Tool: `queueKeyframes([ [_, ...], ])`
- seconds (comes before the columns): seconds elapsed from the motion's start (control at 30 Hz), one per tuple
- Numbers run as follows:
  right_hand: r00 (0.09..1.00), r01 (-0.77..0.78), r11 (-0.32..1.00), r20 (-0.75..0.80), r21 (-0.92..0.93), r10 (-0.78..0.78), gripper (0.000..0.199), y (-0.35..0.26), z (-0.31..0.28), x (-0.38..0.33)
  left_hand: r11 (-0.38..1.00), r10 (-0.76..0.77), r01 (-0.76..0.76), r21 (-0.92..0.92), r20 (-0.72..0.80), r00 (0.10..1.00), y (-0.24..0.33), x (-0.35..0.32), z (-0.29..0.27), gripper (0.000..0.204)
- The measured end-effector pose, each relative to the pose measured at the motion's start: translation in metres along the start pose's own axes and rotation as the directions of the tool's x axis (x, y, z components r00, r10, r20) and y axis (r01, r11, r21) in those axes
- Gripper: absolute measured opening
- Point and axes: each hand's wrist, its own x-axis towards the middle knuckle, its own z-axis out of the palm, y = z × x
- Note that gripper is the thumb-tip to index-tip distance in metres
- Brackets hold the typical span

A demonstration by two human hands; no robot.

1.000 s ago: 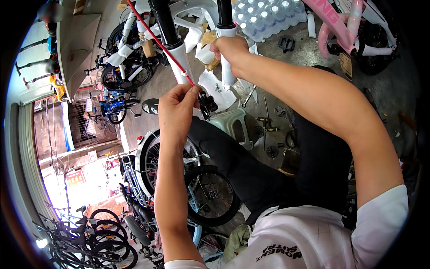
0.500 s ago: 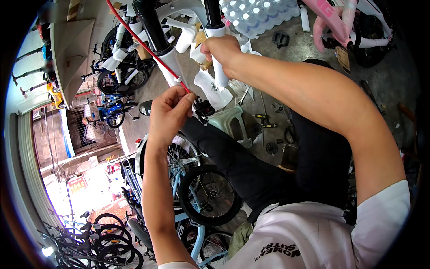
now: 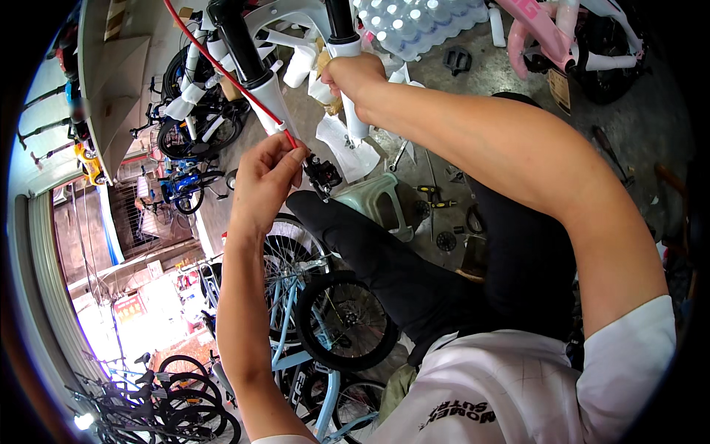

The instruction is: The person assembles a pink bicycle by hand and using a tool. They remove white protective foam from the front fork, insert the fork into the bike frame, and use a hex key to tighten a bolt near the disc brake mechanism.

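My left hand (image 3: 265,177) pinches a red brake hose (image 3: 222,72) between thumb and fingers. Just beyond the fingertips, a black brake caliper (image 3: 322,176) sits at the hose's lower end. The hose runs up beside the left leg of a bicycle suspension fork (image 3: 273,102), which has black upper tubes and white lower legs. My right hand (image 3: 359,80) is closed round the fork's right leg (image 3: 358,127); part of its grip is hidden from this side.
A pale green plastic stool (image 3: 370,200) stands below the fork. Yellow-and-black-handled tools (image 3: 436,198) and a pedal (image 3: 457,61) lie on the floor. Packed water bottles (image 3: 421,26) and a pink bicycle frame (image 3: 540,29) are at the back. A loose wheel (image 3: 346,320) leans by a light blue bicycle.
My left hand has shifted left with the hose and caliper. The fork and my right hand appear slightly further left and up, as does much of the background. Both grips stay closed.
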Motion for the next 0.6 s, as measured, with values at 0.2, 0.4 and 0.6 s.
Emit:
queueKeyframes([
  [0.2, 1.0, 0.01, 1.0, 0.009, -0.007, -0.01, 0.009, -0.002, 0.0, -0.005, 0.994, 0.043, -0.043, -0.105, -0.004, 0.999, -0.011, -0.002, 0.001, 0.015],
  [0.4, 1.0, -0.006, 1.0, 0.02, -0.009, 0.007, 0.01, -0.003, 0.003, 0.011, 0.977, 0.213, -0.21, 0.048, -0.338, 0.916, -0.023, -0.009, 0.01, 0.02],
  [0.6, 0.978, -0.11, 0.988, 0.19, 0.109, 0.088, 0.011, 0.008, 0.004, 0.018, 0.768, -0.134, -0.42, -0.483, -0.763, 0.632, -0.117, -0.045, 0.078, 0.019],
])
